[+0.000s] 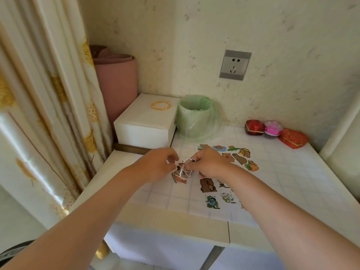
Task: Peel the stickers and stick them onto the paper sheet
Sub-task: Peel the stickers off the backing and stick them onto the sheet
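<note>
Head view.
- Item: sticker stack [182,171], cartoon animals, held just above centre of table [292,182], between both hands.
- L hand [157,164]: fingertips pinch the stack's left edge.
- R hand [209,163]: thumb & forefinger nip the top piece's white rim.
- Paper sheet [236,152]: toward back right, several stickers already on it.
- Loose stickers [207,185]: near front edge, by R forearm.
- Step (est.): peeling backing, mid-task.
- Next (est.): lift sticker clean w/o tearing, carry right to a bare spot on the sheet, press flat.
</note>
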Tool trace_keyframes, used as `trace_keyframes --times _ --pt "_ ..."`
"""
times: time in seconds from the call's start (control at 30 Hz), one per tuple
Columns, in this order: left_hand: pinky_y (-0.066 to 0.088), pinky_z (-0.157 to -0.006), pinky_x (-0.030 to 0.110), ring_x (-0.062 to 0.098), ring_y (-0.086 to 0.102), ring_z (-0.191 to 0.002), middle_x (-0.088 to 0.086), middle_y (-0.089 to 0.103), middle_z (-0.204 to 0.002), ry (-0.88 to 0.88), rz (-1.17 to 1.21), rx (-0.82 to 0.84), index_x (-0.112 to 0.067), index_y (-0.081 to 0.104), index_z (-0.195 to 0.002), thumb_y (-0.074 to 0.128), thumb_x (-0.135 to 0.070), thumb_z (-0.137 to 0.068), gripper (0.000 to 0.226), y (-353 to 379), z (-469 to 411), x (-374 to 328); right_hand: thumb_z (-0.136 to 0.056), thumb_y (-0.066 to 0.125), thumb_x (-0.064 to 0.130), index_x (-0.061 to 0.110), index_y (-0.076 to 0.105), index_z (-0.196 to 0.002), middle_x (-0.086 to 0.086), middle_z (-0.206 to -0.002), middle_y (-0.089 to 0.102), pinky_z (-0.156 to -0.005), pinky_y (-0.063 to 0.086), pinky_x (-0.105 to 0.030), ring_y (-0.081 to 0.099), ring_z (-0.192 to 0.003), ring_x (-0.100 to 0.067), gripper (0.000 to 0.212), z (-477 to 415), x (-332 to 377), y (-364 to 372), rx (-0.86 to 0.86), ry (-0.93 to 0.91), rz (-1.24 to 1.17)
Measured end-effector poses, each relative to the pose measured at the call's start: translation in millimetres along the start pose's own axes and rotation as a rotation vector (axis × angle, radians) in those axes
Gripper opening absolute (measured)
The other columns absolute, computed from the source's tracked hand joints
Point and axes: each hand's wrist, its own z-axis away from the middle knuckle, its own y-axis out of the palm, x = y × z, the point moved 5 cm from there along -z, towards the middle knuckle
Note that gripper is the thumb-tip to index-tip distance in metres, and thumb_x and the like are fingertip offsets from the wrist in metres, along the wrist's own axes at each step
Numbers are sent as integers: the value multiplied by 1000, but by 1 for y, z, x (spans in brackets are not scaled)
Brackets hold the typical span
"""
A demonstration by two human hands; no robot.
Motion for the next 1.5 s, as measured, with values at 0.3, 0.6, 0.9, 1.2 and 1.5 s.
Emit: trace_keyframes --times 0.3,0.6,0.9,1.2,1.5 --pt "49 -79 24 4 57 -84 -17 66 -104 -6 -108 113 -33 64 -118 73 -33 -85 34 12 0 -16 -87 72 20 21 78 -99 -7 -77 75 -42 40 -17 60 -49 -14 13 5 -4 -8 -22 -4 20" --pt "43 -89 23 6 56 -97 -14 62 -117 28 -25 25 -31 62 -126 53 -29 -100 27 -4 -5 -28 -90 70 21 20 76 -99 -5 -81 74 -52 47 -26 54 -44 -10 10 9 -5 -33 -15 -42 -131" --pt "51 -63 26 7 63 -63 1 70 -78 -16 441 -132 -19 70 -90 76 -19 -85 8 -17 -13 -67 -88 76 33 16 75 -100 4 -75 76 -41 37 -16 50 -49 -12 21 34 -5 -60 -34 -10 -450" --pt "47 -62 26 10 62 -61 -3 71 -75 -68 510 -54 -18 60 -91 66 -21 -92 7 0 -31 -100 -94 67 18 11 72 -100 -5 -90 77 -46 28 -22 54 -51 -13 11 37 -30 -83 -130 58 -607" --pt "53 -67 42 13 56 -62 11 64 -72 80 290 -105 -10 66 -81 59 -26 -91 21 12 -50 -129 -90 66 12 12 74 -88 -6 -86 77 -39 28 -19 54 -47 -12 9 40 -40 -101 -281 3 -539"
